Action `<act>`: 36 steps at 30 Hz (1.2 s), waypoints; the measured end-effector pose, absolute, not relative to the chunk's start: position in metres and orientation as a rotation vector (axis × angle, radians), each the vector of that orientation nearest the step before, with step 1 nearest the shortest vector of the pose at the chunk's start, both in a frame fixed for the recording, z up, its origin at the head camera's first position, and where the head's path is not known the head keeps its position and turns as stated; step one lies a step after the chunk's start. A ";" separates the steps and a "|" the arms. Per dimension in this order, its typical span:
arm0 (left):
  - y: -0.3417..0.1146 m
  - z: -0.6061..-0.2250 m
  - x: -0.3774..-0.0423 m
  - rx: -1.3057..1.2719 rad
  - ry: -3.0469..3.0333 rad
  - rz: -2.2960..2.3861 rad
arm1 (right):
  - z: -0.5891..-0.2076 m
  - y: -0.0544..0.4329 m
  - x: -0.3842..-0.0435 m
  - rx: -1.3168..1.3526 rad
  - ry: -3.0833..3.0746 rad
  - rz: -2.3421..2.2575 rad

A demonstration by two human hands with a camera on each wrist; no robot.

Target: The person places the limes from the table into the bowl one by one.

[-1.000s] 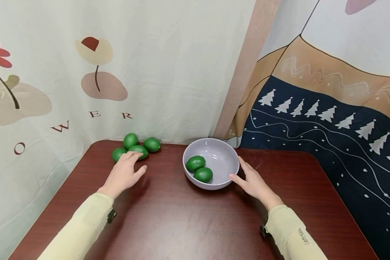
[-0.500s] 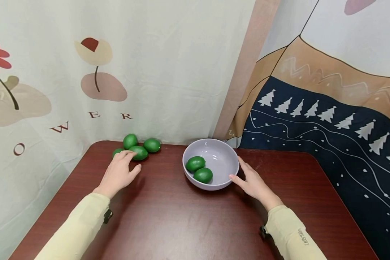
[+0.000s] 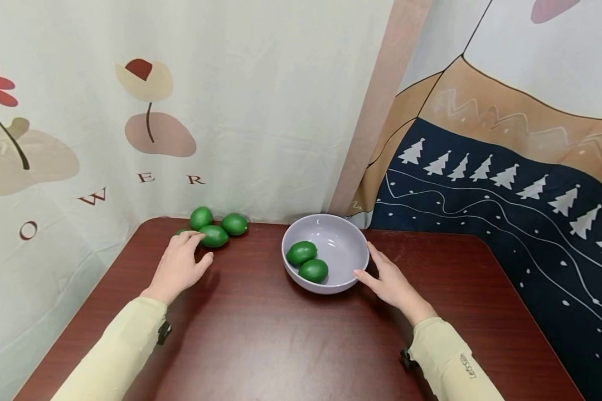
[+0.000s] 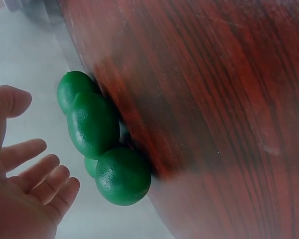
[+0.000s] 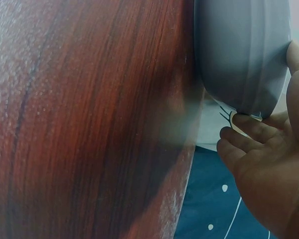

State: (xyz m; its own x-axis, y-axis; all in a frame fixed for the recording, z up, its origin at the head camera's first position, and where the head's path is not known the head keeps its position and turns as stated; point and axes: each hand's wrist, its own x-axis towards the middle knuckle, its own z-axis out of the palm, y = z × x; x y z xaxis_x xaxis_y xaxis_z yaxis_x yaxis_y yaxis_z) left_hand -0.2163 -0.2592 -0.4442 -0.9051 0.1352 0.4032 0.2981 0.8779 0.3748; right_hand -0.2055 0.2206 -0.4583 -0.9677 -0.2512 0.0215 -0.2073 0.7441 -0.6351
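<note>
My left hand (image 3: pixel 178 267) hovers at a cluster of green limes at the back left of the table, fingers loosely bent and thumb apart. One lime (image 3: pixel 213 236) lies by its fingertips; another is mostly hidden behind the hand. In the left wrist view the palm and spread fingers (image 4: pixel 35 172) hold nothing, and a gap separates them from the nearest lime (image 4: pixel 123 176). A lilac-grey bowl (image 3: pixel 343 253) stands right of centre with two limes (image 3: pixel 313 270) inside. My right hand (image 3: pixel 391 281) touches the bowl's right side, thumb at the rim and fingers extended along the outer wall.
The dark red wooden table (image 3: pixel 281 345) ends at the back against a pale curtain (image 3: pixel 281 111) with printed flowers. To the right hangs a navy and brown cloth (image 3: pixel 456 195) with printed trees. Two more limes lie beside the cluster, one of them (image 3: pixel 234 224) nearest the bowl.
My left hand has shifted slightly left and toward me, covering more of the leftmost lime and less of the middle one. The right hand and the bowl stay in place.
</note>
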 end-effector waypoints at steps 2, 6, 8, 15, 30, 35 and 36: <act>-0.260 -0.444 -0.216 -0.313 -2.680 -0.616 | -0.458 0.221 -0.205 -0.375 2.872 -1.036; -0.262 -0.444 -0.217 -0.296 -2.686 -0.616 | -0.458 0.221 -0.205 -0.370 2.869 -1.045; -0.263 -0.445 -0.217 -0.290 -2.691 -0.619 | -0.458 0.221 -0.205 -0.370 2.870 -1.047; -0.267 -0.445 -0.218 -0.253 -2.705 -0.615 | -0.458 0.221 -0.205 -0.380 2.869 -1.051; -0.281 -0.455 -0.226 -0.183 -2.694 -0.613 | -0.458 0.220 -0.205 -0.402 2.885 -1.054; -0.285 -0.457 -0.228 -0.138 -2.725 -0.616 | -0.458 0.220 -0.205 -0.406 2.888 -1.052; -0.286 -0.457 -0.229 -0.132 -2.731 -0.615 | -0.458 0.221 -0.205 -0.407 2.888 -1.051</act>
